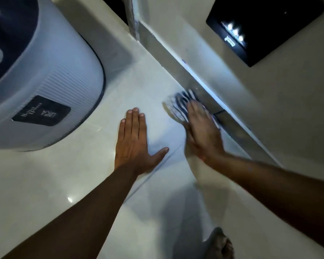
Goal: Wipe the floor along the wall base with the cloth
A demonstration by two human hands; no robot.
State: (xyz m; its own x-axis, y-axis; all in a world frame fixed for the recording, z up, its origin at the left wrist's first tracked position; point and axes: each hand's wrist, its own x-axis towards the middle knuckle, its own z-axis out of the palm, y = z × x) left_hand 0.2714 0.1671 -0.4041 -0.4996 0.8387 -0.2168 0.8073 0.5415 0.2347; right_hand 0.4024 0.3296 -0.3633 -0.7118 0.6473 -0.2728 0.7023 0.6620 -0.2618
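A blue-and-white striped cloth (pixel 180 103) lies on the pale tiled floor (pixel 82 174), right against the grey skirting (pixel 230 116) at the wall base. My right hand (pixel 202 129) presses flat on the cloth's near part and is blurred by motion. My left hand (pixel 134 144) rests flat on the floor to the left of it, fingers together, thumb out, holding nothing. The cloth's far edge sticks out beyond my right fingertips.
A large grey round appliance (pixel 45 81) with a dark label stands at the left. The cream wall (pixel 269 109) runs diagonally on the right, with a black panel (pixel 266 28) showing small lights. A bare foot (pixel 221 243) shows at the bottom edge.
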